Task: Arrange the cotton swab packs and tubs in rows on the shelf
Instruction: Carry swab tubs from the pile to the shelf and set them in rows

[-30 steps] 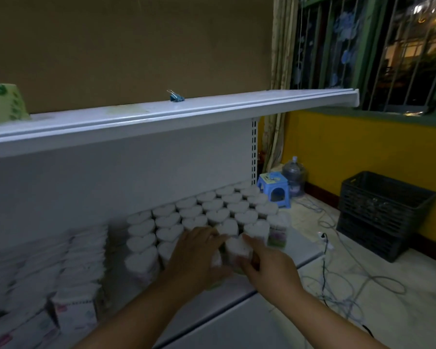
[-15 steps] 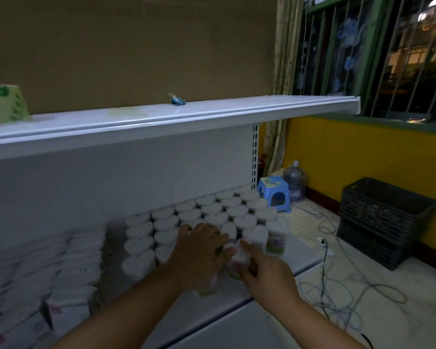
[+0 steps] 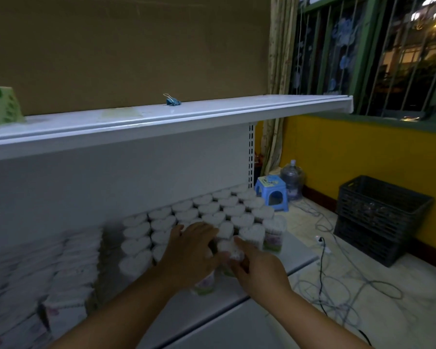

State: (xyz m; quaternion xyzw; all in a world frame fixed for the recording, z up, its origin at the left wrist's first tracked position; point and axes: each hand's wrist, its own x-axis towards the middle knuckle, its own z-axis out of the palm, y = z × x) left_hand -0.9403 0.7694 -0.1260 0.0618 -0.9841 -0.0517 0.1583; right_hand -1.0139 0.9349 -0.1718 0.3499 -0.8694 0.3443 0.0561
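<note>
Heart-shaped cotton swab tubs [image 3: 213, 210] stand in several rows on the white lower shelf [image 3: 297, 255]. White swab packs [image 3: 68, 268] are stacked in rows at the left. My left hand [image 3: 191, 250] lies over the front tubs and grips one whose green base [image 3: 204, 285] shows under the palm. My right hand [image 3: 257, 265] closes on the neighbouring tub [image 3: 230, 249] from its right side. Both tubs are at the shelf's front, close together.
An upper shelf [image 3: 186, 114] overhangs, with a blue binder clip [image 3: 173, 101] and a green-patterned pack [image 3: 0, 104]. On the floor to the right are a blue stool [image 3: 271, 190], a water bottle [image 3: 291, 180], a black crate [image 3: 378, 220] and loose cables [image 3: 337, 280].
Both hands stay on the front tubs and have edged slightly forward into the rows. The view has tilted up a little.
</note>
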